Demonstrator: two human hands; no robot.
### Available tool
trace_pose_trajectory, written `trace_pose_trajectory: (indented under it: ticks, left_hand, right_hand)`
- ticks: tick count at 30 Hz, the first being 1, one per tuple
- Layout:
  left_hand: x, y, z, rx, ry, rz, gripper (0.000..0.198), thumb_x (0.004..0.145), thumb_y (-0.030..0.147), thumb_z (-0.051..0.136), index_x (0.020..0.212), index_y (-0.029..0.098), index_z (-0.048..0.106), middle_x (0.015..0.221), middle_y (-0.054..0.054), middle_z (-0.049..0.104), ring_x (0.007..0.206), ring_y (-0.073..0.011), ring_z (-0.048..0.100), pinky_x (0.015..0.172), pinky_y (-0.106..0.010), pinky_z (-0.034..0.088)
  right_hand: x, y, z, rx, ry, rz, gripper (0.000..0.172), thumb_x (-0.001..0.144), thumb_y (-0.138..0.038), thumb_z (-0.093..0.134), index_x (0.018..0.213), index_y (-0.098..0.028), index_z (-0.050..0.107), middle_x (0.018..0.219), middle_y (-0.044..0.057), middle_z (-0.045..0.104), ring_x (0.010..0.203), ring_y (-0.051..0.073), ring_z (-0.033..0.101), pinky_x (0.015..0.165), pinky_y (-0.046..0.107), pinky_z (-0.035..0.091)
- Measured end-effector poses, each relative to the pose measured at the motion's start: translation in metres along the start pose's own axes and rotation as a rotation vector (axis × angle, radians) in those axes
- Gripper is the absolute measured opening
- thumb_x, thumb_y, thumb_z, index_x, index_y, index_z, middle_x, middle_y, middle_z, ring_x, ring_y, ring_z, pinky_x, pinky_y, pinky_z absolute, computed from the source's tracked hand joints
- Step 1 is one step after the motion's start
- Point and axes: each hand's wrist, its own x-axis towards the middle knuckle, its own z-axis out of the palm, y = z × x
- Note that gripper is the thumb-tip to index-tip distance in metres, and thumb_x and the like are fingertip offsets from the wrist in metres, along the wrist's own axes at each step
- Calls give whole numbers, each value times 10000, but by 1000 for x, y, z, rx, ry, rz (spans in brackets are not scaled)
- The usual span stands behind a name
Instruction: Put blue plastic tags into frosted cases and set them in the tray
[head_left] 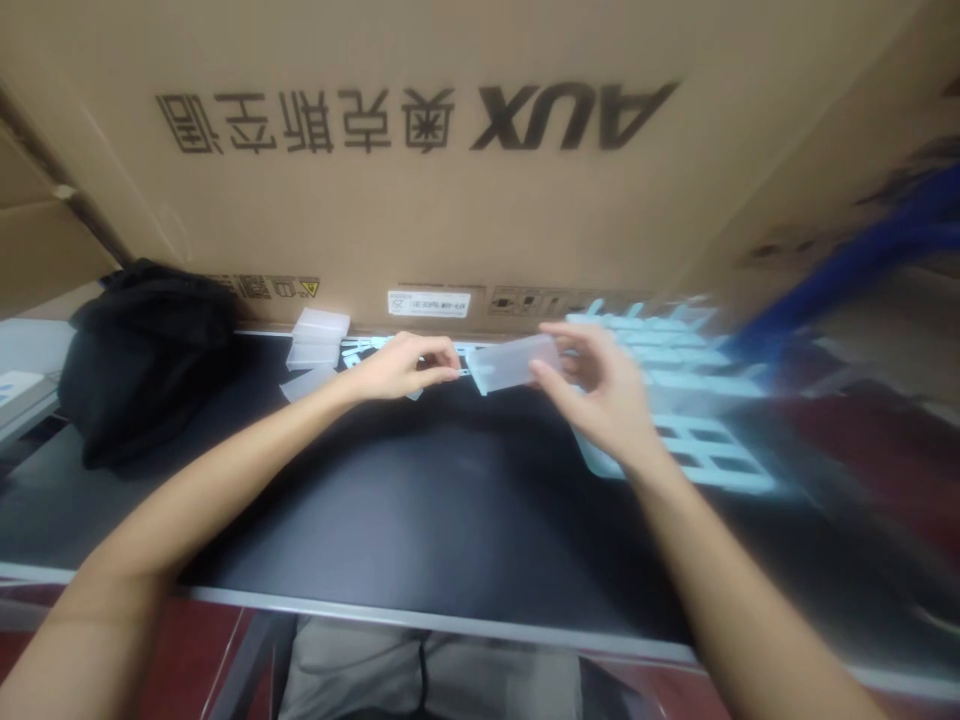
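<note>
My right hand (600,392) is closed around one end of a small translucent plastic box (516,362), holding it just above the black table (420,520). My left hand (409,366) is pinched on a small thin piece (459,372) at the box's open left end. Several more translucent boxes (315,345) lie behind my left hand. A pale blue plastic tray with rectangular slots (690,400) lies under and beside my right hand. The picture is smeared by motion on the right.
A large brown cardboard carton (480,180) with printed letters stands along the table's back edge. A black bag (146,350) sits at the left. A blurred blue object (847,270) shows at the right. The table's metal front edge (420,615) runs below my forearms.
</note>
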Motion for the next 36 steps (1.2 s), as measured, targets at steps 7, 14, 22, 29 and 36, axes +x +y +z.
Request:
trace_pose_trajectory:
  ticks: [7, 14, 22, 29, 36]
  left_hand:
    - [2, 2, 7, -396, 195, -80, 294, 839, 310, 822, 1028, 161, 655, 957, -63, 740, 885, -154, 709, 791, -285, 543]
    - [1, 6, 18, -568, 297, -88, 361, 833, 354, 857, 1041, 172, 623, 1011, -62, 711, 936, -165, 696, 824, -307, 547]
    - [-3, 12, 39, -705, 168, -25, 482, 772, 330, 920, 1103, 196, 596, 1210, -106, 697, 1147, -215, 686, 919, -336, 573]
    - [-4, 4, 53, -752, 271, -1, 442, 785, 302, 915, 1050, 194, 578, 1155, -74, 702, 1081, -174, 697, 989, -366, 570]
    - [-7, 2, 67, -773, 266, -64, 498, 726, 316, 951, 1025, 195, 572, 1102, -63, 671, 1031, -169, 668, 879, -321, 586]
  right_hand:
    - [-1, 6, 9, 135, -49, 78, 383, 862, -511, 774, 1052, -286, 529, 968, 16, 680, 822, 189, 715, 678, 310, 640]
    - [-4, 6, 16, -7, -236, 0, 361, 871, -424, 762, 1091, -259, 528, 956, 28, 716, 850, 207, 708, 778, 369, 593]
    - [-10, 1, 22, -125, -353, -32, 527, 946, -386, 664, 1419, -270, 461, 1052, 59, 688, 628, 168, 564, 565, 346, 511]
    - [-12, -2, 27, -188, -302, -138, 390, 998, -314, 555, 1378, -250, 495, 1313, 127, 668, 1063, 277, 685, 842, 421, 582]
    - [-15, 3, 44, -298, -325, -152, 331, 896, -358, 668, 1178, -233, 552, 1181, 129, 671, 1083, 316, 661, 925, 494, 558]
